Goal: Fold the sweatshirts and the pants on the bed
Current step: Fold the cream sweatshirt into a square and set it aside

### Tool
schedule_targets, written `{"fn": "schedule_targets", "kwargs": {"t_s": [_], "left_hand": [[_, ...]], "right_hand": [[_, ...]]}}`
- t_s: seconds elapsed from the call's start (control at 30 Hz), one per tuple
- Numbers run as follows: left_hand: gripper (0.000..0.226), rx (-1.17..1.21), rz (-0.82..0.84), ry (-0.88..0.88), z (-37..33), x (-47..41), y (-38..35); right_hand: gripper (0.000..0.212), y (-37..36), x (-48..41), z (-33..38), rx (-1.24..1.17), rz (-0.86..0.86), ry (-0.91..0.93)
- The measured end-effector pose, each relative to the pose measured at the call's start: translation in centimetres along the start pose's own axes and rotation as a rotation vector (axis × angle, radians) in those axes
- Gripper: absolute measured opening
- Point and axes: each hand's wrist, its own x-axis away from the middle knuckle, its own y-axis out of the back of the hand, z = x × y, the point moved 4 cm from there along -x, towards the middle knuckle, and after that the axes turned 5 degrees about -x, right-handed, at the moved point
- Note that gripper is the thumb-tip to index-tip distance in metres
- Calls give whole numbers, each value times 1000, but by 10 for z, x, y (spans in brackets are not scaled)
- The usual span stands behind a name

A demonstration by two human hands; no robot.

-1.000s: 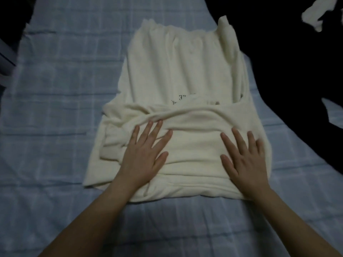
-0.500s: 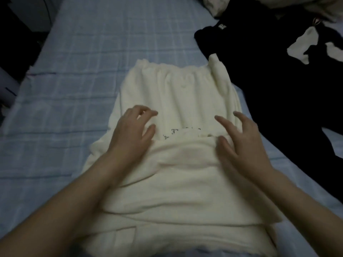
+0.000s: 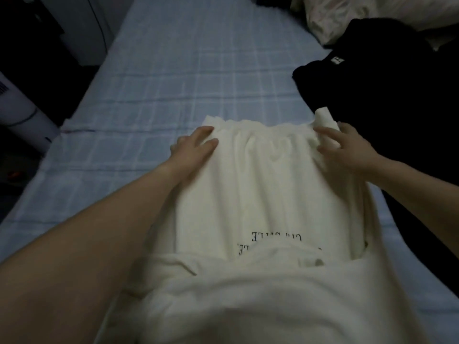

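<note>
Head view, bed: I see the bed (image 3: pixel 188 78) under a pale blue checked sheet, running away from me, its left edge dropping to a dark floor
Head view, cream sweatshirt: the cream sweatshirt (image 3: pixel 268 184) lies along the middle of the bed toward its near edge, with the ribbed hem at the far end and a thick folded layer bunched across the near end; black lettering shows upside down just beyond that fold, too blurred for me to read
Head view, left hand: my left hand (image 3: pixel 192 151) rests flat at the far left corner of the sweatshirt, fingers spread and lying over the hem, thumb side on the sheet
Head view, right hand: my right hand (image 3: pixel 347 150) is at the far right corner, fingers curled onto the cloth where a folded sleeve end sticks up; I cannot tell whether it is pinching the cloth or only pressing it
Head view, black garments: a heap of black garments (image 3: pixel 387 95) covers the right side of the bed, touching the sweatshirt's right edge, a small white label showing near its top
Head view, pillow: a pale pillow (image 3: pixel 347 13) sits at the far right corner of the bed, behind the black heap
Head view, white appliance: a white appliance (image 3: pixel 19 112) stands on the floor off the left edge
</note>
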Motion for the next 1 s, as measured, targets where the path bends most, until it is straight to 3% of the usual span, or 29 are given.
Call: {"fn": "schedule_targets", "kwargs": {"t_s": [0.13,0.27,0.53,0.7,0.83,1.0], "left_hand": [[46,269,-38,-157,-6,2,10],[49,378,-43,-285,-18,28,28],[54,662,62,-248,-24,144,72],[58,780,249,-102,21,218,80],[50,558,352,-37,73,264,61],[56,467,353,-36,89,291,42]], "right_hand": [[56,2,-8,-2,-241,-61,82],[70,19,23,4,-548,-148,96],[67,74,146,34,-855,-122,161],[70,67,233,24,-931,15,46],[65,34,292,-2,-877,217,-76],[58,11,321,-16,-695,154,-63]]}}
